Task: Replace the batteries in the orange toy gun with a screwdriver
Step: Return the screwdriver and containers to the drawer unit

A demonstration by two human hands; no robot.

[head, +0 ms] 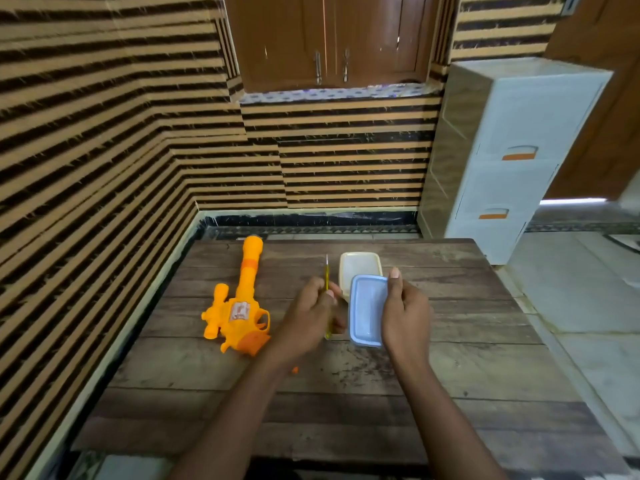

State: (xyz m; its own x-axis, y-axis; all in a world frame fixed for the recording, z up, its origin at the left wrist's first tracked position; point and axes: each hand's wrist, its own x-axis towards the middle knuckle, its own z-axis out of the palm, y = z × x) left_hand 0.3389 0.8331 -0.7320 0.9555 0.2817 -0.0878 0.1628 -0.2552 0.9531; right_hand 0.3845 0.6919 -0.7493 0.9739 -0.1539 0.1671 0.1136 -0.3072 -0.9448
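The orange toy gun [239,303] lies flat on the wooden table [450,358], barrel pointing away, left of my hands. My left hand [308,315] grips a thin yellow screwdriver [327,275] whose shaft points away from me above the fingers. My right hand [403,313] holds a blue plastic lid [367,308] by its right edge, thumb raised along it. Just behind the lid stands a clear rectangular container [360,268]; its contents cannot be made out.
A small orange piece [294,370] lies on the table beside my left wrist. Striped walls close in the table on the left and far side. A white plastic drawer unit [502,157] stands on the floor at the right rear.
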